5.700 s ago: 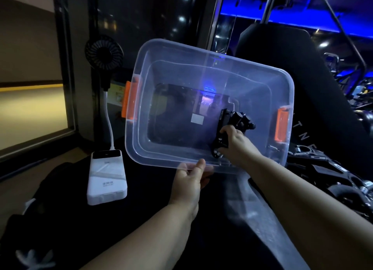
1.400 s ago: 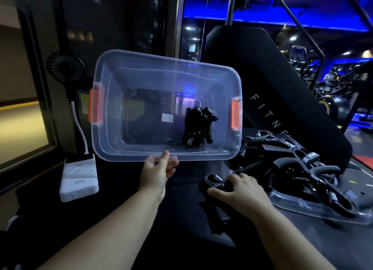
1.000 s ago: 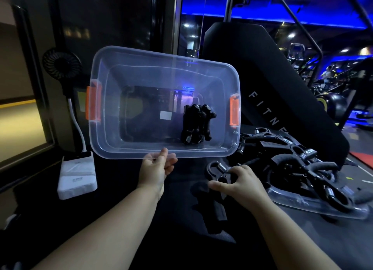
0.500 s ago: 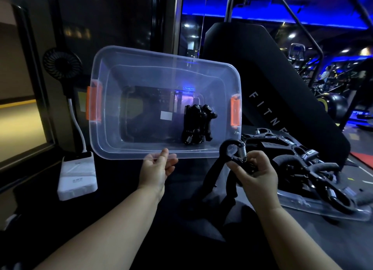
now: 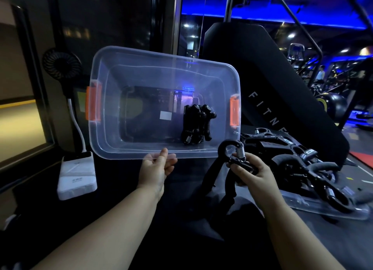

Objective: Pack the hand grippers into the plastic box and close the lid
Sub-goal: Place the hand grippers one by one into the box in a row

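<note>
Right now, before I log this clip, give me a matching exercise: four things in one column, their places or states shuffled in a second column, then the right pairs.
Things
1. left hand
2. right hand
3. white rectangular power bank
4. clear flat plastic lid

Places or states
A. lies under a pile of black hand grippers
B. holds the near rim of the tilted clear plastic box
C. rests off to the left of the left hand
D. holds a black spring hand gripper

Pairs: 1-B, 2-D, 3-C, 4-A
</note>
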A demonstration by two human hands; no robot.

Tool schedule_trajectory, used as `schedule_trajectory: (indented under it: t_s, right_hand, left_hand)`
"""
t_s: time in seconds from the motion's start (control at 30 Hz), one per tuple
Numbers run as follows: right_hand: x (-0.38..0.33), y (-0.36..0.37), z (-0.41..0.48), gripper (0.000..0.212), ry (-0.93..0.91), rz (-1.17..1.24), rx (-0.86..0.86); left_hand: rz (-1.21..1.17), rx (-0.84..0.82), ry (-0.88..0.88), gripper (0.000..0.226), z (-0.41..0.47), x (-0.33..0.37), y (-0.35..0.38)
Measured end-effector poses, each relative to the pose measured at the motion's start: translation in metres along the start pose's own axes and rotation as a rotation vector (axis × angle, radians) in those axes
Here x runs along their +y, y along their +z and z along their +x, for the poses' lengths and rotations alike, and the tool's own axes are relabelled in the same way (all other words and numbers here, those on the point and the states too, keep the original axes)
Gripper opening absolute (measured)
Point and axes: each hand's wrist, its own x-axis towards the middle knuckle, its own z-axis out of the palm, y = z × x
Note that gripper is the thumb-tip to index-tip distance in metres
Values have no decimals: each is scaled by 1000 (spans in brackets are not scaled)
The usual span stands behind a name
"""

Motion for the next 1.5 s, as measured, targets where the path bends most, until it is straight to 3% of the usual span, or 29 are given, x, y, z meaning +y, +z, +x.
schedule_trajectory:
  t_s: [0.23,0.57,0.8,0.9,0.97,1.1,1.27,1.5]
  right_hand:
    - [1,-6,0,39,-6,-46,-80]
    - [-9,3,12,30,-121,54,89]
    - [-33,35,50,18,-178,-69,167]
    - [-38,57,73,27,-214,-89,199]
    - [-38,71,89,46,-211,-108,202]
    - [-31,95,118,71,-178,-327,110]
    - [-18,121,143,69,-139,-630,-7]
    - [-7,145,170,69,-187,-863,-118]
  left_hand:
    - [-4,-4,-6,13,1,-1,-1]
    - [-20,-4,-3,13,2,-1,-1]
    - [-7,-11,4,16,5,-4,-4]
    - [11,-2,-9,19,8,-7,-5]
    - [12,11,-23,21,10,-9,-6]
    - [7,27,-40,21,12,-11,-7]
    - [-10,40,-55,19,10,-9,-4]
    - [-55,6,-54,17,5,-6,-2]
